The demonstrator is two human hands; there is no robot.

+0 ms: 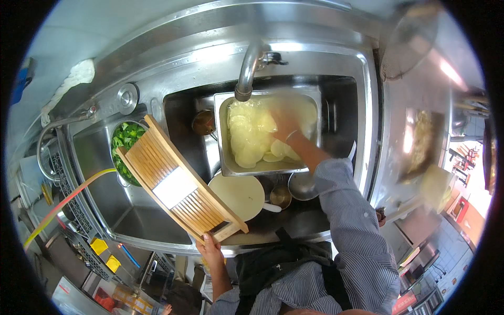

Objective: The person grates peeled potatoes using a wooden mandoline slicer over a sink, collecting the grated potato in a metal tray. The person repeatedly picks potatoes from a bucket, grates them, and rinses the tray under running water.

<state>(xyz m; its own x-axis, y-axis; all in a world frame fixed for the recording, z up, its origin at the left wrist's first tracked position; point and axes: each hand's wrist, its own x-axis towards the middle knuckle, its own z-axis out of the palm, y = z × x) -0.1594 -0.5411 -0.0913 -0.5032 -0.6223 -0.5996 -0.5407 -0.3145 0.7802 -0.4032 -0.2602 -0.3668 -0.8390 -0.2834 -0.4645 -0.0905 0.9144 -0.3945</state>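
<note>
My left hand (211,250) grips the near end of a wooden mandoline slicer (151,151). The slicer is slanted across the divider between two sink basins, a bright metal plate (175,188) set in its grooved board. In the right basin a rectangular stainless steel pan (221,136) holds pale yellow round slices (243,138), apparently potato, in liquid. Over those slices reaches my right hand (282,125), its fingers blurred, so whether they hold anything is unclear. Under the slicer's far end is a metal pot of green leafy vegetables (126,138).
A faucet (247,75) overhangs the steel pan. Below the pan sit a cream-coloured frying pan (238,193), a small metal ladle (280,197) and a metal bowl (302,187). A striped hose (65,199) runs into the left basin. A round mesh strainer (407,45) hangs upper right.
</note>
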